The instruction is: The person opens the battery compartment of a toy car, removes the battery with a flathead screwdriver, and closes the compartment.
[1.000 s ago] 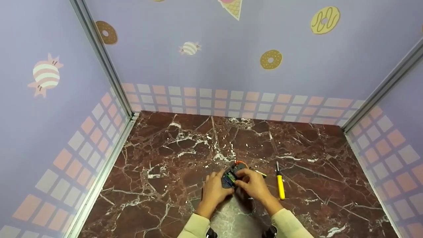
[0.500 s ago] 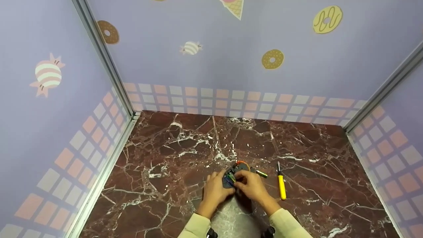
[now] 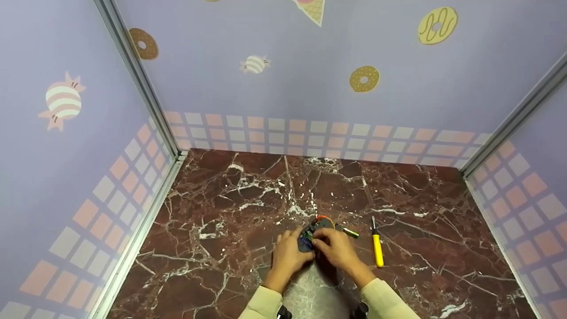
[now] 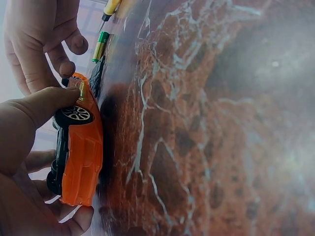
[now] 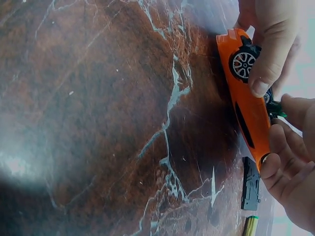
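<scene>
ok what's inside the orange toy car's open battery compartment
Blue and green parts, probably batteries, show inside the upturned orange toy car. The right hand covers part of the opening, so their number can't be told.

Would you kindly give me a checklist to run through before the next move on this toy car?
1. Toy car underside up: ok.
2. Left hand gripping it: ok.
3. Black cover off, lying on the table: ok.
4. Green battery at the right hand fully seated: cannot tell, partly hidden.
5. Loose battery within reach: ok, it seems.
6. Screwdriver set aside, touching neither hand: ok.
</scene>
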A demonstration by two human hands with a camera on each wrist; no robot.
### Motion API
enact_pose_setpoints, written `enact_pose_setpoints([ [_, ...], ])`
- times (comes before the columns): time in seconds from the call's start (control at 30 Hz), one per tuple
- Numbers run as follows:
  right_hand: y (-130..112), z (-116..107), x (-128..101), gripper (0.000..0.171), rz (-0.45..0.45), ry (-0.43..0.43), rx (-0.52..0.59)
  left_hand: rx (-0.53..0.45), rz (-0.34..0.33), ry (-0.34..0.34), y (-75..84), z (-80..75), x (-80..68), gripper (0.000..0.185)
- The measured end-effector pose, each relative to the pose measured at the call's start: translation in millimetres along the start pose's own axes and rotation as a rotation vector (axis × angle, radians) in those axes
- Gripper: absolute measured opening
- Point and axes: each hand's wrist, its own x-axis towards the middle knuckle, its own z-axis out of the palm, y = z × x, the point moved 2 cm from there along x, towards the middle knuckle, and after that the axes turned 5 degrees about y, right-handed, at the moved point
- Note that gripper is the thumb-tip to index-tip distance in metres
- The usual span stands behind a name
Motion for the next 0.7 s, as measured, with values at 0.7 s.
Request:
enact_pose_setpoints([
  [0.7,-1.4,0.0,1.8,0.019,0.019,0.019,-0.004,0.009,0.008,0.009,0.4,0.2,0.1,0.085],
])
